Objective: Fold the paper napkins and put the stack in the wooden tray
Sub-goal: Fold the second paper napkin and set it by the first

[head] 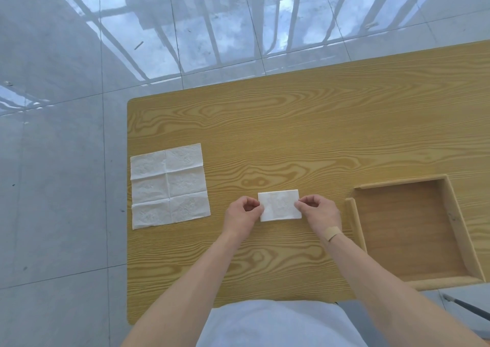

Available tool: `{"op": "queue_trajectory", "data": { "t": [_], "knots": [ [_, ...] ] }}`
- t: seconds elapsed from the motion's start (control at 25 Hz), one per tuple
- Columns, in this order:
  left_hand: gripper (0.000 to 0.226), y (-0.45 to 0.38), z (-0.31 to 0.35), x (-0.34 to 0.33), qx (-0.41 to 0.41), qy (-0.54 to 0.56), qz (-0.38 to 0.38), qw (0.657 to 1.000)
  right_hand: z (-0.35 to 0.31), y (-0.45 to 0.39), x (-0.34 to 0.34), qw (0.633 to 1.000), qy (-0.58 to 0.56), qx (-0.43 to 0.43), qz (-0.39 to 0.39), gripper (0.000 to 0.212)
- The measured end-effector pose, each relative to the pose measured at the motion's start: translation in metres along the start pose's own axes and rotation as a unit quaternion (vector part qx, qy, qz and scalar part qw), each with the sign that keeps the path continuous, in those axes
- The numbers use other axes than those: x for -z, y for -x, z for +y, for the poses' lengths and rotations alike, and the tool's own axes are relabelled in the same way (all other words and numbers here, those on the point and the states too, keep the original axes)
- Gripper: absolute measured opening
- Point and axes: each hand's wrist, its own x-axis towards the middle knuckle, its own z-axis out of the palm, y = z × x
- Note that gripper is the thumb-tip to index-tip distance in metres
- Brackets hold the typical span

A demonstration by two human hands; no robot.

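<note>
mid-task: left hand and right hand pinch the side edges of one folded napkin at the table centre; an unfolded napkin awaits at left; wooden tray at right is empty.

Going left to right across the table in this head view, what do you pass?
Unfolded napkin → left hand → folded napkin → right hand → tray.
</note>
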Motion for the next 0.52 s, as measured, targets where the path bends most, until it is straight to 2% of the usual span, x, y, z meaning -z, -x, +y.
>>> {"op": "queue_trajectory", "data": {
  "t": [0.52],
  "knots": [
    [0.006,0.0014,0.0035,-0.0031,-0.014,-0.072,0.019,0.997,0.0016,-0.0026,0.0031,1.000,-0.024,-0.008,0.013,0.010]
  ]
}}
